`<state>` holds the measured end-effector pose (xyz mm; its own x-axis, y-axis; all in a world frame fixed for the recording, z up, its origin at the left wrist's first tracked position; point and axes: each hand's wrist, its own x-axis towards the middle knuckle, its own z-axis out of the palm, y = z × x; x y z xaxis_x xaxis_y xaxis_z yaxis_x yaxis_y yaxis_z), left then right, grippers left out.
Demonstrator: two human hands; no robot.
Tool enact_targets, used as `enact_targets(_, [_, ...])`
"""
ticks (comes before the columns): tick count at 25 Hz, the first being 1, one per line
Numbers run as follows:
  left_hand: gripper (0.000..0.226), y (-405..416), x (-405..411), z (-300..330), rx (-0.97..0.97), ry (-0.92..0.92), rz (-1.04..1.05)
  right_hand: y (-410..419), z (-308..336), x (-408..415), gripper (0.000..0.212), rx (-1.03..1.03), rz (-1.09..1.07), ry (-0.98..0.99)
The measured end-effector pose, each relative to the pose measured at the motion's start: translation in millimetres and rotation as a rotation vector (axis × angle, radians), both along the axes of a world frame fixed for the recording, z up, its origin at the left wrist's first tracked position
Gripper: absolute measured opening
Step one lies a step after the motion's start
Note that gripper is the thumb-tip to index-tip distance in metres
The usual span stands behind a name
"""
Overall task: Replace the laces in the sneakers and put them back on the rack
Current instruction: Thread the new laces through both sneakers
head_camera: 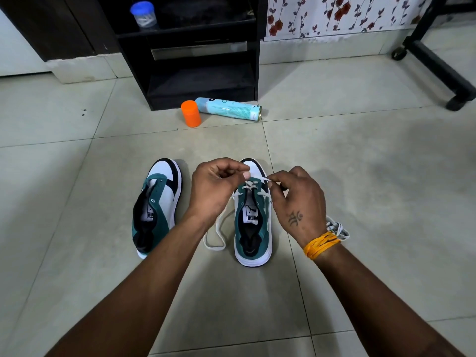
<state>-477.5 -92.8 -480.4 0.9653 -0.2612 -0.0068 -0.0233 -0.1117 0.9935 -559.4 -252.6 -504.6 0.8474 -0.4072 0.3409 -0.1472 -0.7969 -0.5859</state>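
Both grips are pinched on the same white lace (248, 185), one end to each: my left hand (215, 188) has thumb and forefinger closed on the end coming off the left side of the shoe, and my right hand (296, 199) nips the end drawn out to the right. I hold them low and close over the toe end so I can pull the crossings snug and aim the tips at the next eyelets.

Nearest me, the slack of the lace trails in a loop on the floor (360, 163) just left of the right sneaker (253, 228), left loose so it feeds freely. A bundle of greyish laces (337, 229) lies on the floor just beyond my right wrist; I judge it the old or spare set, kept in reach. The right sneaker stands heel toward me, only its farthest eyelets threaded, so the lacing looks barely begun.

Beside it to the left, the left sneaker (157, 204) waits with bare eyelets, tongue open, apart from my hands.

Farther off, an orange cap (191, 113) and a pale blue spray can (229, 109) on its side rest at the foot of the black rack (201, 81), where both shoes must go. A blue-lidded jar (143, 15) sits on an upper shelf.
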Motion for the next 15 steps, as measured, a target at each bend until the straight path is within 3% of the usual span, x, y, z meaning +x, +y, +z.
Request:
enact_targets(3, [0.011,1,0,-2,0.007,0.014,-0.035,4,5,2,0.023,0.085,0.065,0.033])
enact_targets(8, [0.01,4,-3,-4,0.015,0.033,-0.118,10,12,7,0.012,0.972,0.264,0.165])
enact_targets(11, [0.012,10,-3,-10,0.076,0.103,-0.102,6,1,7,0.012,1.048,0.197,0.12])
enact_targets(15, [0.025,18,-11,-29,0.338,0.061,-0.106,4,-12,9,0.009,0.923,0.079,0.109])
